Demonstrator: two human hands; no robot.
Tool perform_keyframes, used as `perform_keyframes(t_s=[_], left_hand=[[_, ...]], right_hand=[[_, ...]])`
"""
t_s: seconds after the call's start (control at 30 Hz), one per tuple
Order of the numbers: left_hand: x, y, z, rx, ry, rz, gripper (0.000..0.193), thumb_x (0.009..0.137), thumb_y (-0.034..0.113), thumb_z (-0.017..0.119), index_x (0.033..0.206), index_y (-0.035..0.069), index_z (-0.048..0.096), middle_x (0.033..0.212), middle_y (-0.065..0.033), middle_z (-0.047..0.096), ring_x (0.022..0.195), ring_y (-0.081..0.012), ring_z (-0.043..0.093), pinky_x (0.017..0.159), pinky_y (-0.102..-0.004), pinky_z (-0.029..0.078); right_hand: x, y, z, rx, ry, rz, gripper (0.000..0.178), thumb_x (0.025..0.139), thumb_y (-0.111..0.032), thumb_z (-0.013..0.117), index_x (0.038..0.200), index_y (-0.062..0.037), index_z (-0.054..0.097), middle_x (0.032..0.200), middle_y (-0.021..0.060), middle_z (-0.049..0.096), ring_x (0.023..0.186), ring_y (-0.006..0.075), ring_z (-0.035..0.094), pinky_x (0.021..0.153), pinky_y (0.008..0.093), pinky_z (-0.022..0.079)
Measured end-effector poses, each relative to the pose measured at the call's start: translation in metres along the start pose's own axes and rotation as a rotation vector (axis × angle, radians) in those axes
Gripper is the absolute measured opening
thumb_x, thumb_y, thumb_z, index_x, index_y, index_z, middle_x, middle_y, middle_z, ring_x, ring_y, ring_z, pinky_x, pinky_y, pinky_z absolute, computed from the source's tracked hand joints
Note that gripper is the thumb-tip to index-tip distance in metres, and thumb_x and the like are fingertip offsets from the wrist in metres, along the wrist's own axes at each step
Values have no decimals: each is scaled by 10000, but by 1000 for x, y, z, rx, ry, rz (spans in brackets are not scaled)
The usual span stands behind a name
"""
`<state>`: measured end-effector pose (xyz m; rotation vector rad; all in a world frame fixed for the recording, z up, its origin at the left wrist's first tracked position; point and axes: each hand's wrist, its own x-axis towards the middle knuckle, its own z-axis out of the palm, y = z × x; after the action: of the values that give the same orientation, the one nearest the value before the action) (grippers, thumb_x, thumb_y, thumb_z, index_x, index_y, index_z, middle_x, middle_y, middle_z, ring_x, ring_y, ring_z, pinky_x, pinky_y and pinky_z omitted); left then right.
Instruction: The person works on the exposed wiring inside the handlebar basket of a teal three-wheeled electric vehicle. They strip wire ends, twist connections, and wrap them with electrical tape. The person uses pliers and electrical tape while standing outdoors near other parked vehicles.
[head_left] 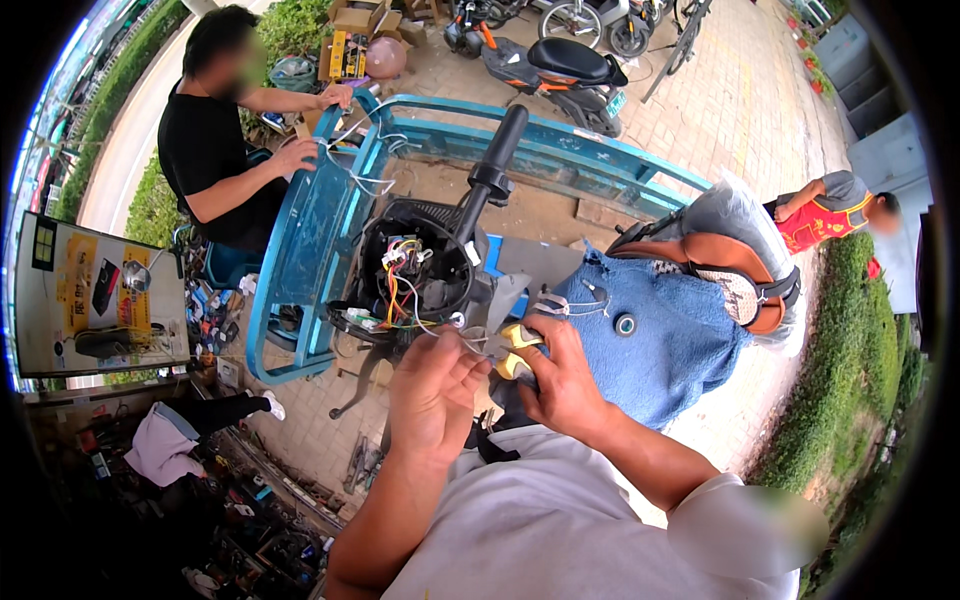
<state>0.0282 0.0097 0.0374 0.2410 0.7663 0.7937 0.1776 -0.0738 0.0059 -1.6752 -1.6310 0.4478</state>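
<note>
My right hand (565, 378) grips pliers (518, 358) with yellow handles, their jaws pointing left. Close beside the jaws, my left hand (435, 385) has thumb and fingers pinched on a thin white wire (418, 305). That wire runs up toward the opened round front housing (430, 290) of a scooter. Red, yellow and white wires and connectors (400, 255) spill inside the housing. Whether the plier jaws are clamped on the wire is too small to tell. A black handlebar grip (500, 145) rises beyond the housing.
A blue metal cart frame (310, 230) stands behind the scooter; a person in black (215, 140) touches it. Blue cloth (655, 335) covers part of the scooter before its brown seat (700, 255). Tools and parts (260, 520) crowd the lower left. Another person wears a red apron (815, 225).
</note>
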Motion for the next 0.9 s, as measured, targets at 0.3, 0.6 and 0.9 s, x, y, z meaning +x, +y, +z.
perform_keyframes(t_s=[0.3, 0.6, 0.9], left_hand=[[-12, 2, -2, 917, -85, 766, 307, 902, 112, 611, 1168, -8, 516, 1010, -124, 609, 765, -170, 603, 732, -312, 490], [11, 35, 14, 1604, -382, 731, 252, 891, 197, 641, 854, -9, 500, 784, -127, 492, 646, -299, 513, 581, -374, 436], [17, 42, 9, 1263, -452, 713, 179, 875, 141, 618, 778, -4, 576, 712, -83, 519, 613, -215, 485, 559, -314, 399]], right_hand=[[-9, -3, 3, 51, 20, 50, 456, 575, -9, 695, 1021, 22, 605, 1096, 190, 505, 975, 368, 525, 824, 419, 468], [11, -1, -25, 120, -137, 19, 380, 627, 69, 589, 1006, 51, 613, 1086, 199, 527, 974, 349, 551, 819, 365, 472], [18, 22, -12, 1681, -868, 482, 345, 738, 59, 543, 1070, 75, 637, 1188, 225, 555, 960, 249, 601, 846, 365, 503]])
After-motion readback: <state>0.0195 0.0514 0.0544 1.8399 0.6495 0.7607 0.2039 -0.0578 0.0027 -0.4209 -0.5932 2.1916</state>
